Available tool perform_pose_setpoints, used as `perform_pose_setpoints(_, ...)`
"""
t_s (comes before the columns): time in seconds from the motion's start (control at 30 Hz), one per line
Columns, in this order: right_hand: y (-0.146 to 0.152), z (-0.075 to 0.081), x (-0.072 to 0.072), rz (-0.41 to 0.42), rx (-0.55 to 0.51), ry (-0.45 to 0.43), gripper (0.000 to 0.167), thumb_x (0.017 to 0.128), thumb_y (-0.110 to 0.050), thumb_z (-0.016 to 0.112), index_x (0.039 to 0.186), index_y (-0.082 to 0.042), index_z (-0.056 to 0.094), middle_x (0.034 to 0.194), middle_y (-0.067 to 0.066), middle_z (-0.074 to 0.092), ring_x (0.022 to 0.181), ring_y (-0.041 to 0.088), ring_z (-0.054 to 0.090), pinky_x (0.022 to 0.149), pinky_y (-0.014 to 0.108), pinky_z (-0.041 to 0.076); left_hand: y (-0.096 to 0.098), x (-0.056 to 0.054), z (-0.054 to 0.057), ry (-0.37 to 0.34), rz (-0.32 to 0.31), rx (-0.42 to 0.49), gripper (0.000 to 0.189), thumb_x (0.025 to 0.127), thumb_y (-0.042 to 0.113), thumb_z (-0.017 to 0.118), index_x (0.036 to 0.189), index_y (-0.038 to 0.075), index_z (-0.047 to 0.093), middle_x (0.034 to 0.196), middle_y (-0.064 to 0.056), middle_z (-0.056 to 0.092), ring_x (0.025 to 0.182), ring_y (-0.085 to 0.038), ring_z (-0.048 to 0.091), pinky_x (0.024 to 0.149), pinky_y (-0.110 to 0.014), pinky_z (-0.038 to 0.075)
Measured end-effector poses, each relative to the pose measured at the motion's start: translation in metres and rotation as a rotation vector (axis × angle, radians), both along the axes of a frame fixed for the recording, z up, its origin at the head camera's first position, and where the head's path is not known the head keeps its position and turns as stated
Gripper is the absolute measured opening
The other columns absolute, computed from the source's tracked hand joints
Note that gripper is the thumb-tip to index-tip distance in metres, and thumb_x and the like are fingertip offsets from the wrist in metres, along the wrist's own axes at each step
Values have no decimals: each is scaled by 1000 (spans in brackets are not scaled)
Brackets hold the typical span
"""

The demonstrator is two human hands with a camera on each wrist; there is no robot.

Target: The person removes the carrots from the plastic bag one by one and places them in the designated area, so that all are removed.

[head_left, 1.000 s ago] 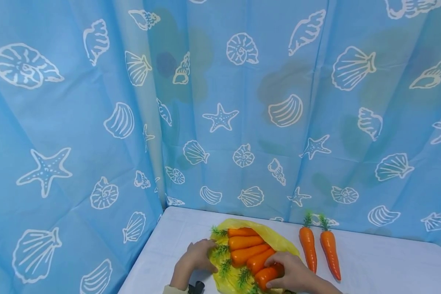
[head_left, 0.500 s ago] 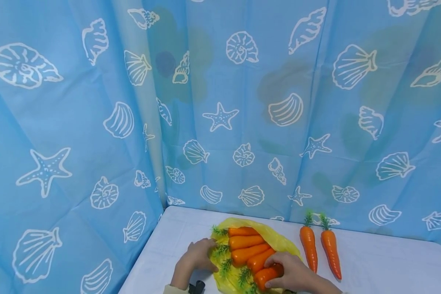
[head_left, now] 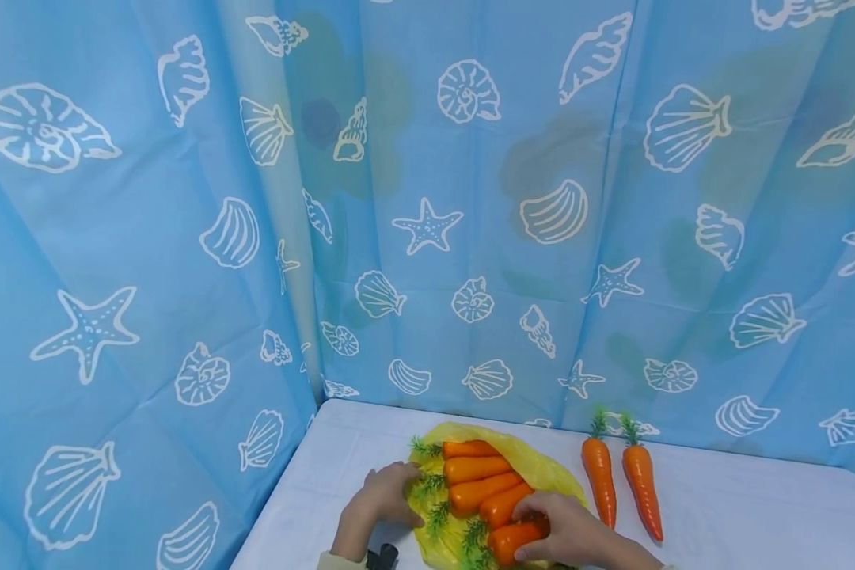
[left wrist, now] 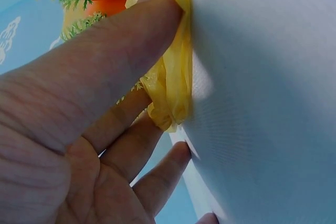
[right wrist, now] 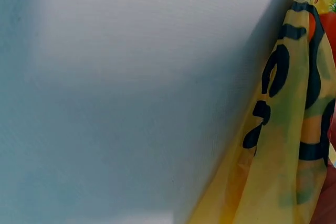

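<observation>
A yellow plastic bag [head_left: 545, 471] lies spread on the white table, with several orange carrots [head_left: 479, 469] side by side on it, their green tops pointing left. My left hand [head_left: 388, 495] holds the bag's left edge; in the left wrist view the thumb [left wrist: 121, 45] lies on one side of the bunched plastic [left wrist: 176, 72] and the fingers on the other. My right hand [head_left: 570, 529] grips the nearest carrot [head_left: 507, 543] between thumb and fingers. Black print shows on the bag's side [right wrist: 278, 145] in the right wrist view, where the right hand is mostly hidden.
Two more carrots, one [head_left: 599, 483] beside the other [head_left: 641, 489], lie on the white table [head_left: 755, 507] right of the bag. A blue shell-print curtain [head_left: 470, 237] hangs behind and to the left. A small black object [head_left: 382, 557] is at the left wrist.
The carrot in my right hand has shifted slightly left and toward me, its top end turning a little. My left hand stays at the bag's edge.
</observation>
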State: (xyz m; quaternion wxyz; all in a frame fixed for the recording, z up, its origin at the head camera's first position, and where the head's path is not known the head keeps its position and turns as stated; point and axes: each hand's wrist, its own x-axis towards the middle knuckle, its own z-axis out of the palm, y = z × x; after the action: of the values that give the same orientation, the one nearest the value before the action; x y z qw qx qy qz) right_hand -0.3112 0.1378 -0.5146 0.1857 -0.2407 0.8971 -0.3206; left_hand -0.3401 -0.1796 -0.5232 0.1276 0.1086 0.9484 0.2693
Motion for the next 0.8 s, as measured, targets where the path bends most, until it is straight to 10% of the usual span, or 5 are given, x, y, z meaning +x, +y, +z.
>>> perform_pose_setpoints(0.43,-1,-4,5,13,-91,-198,32,82,-35,80,109,-22,69,101,-5,66,86,17,57,73,29,50,1,0,2,-10,7,11,63,68,22,91,125,8,67,136,-12,61,129,-37,52,112,-73,24)
perform_pose_setpoints(0.8,-2,-11,5,52,-117,-198,29,84,-34,79,109,-24,69,102,-7,66,87,14,57,74,26,51,1,0,0,-9,6,-1,63,68,22,91,124,8,67,135,-12,61,129,-37,52,111,-73,25)
